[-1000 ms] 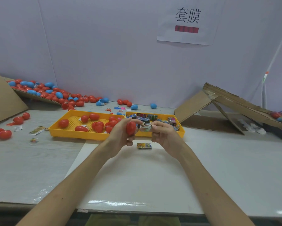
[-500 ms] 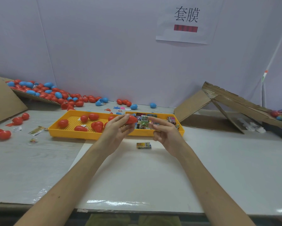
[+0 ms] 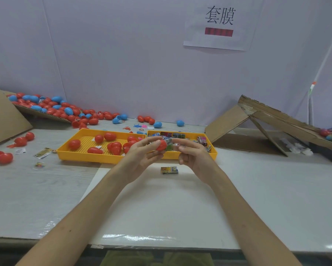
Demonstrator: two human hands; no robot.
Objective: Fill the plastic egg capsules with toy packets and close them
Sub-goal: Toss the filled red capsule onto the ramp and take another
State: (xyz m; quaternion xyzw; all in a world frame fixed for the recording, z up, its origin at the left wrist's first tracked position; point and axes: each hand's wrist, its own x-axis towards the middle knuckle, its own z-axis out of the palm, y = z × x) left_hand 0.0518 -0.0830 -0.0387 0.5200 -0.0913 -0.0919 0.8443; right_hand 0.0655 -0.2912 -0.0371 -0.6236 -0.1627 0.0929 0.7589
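Head view: a red egg capsule (image 3: 161,145) is gripped between the thumb and curled fingertips of the left hand (image 3: 142,156), held in the air above the near rim of the right yellow tray (image 3: 213,152). A toy packet (image 3: 169,147) is pinched by the right hand (image 3: 194,158), and its crinkled, printed foil is pressed against the capsule's right end. Whether any of the packet is already inside cannot be told.

A second earlier the capsule was held upright and lower; it is now turned on its side, towards the packet.

The capsule is smooth, glossy plastic with a rounded end. More red capsules are scattered in the left yellow tray (image 3: 77,156), whose floor is perforated in a grid. A flat loose packet (image 3: 169,170) is left on the pale worktop (image 3: 180,204), just before the trays. Red and blue eggs (image 3: 52,108) are heaped at the back left corner, and corrugated cardboard (image 3: 226,121) is propped at the back right.
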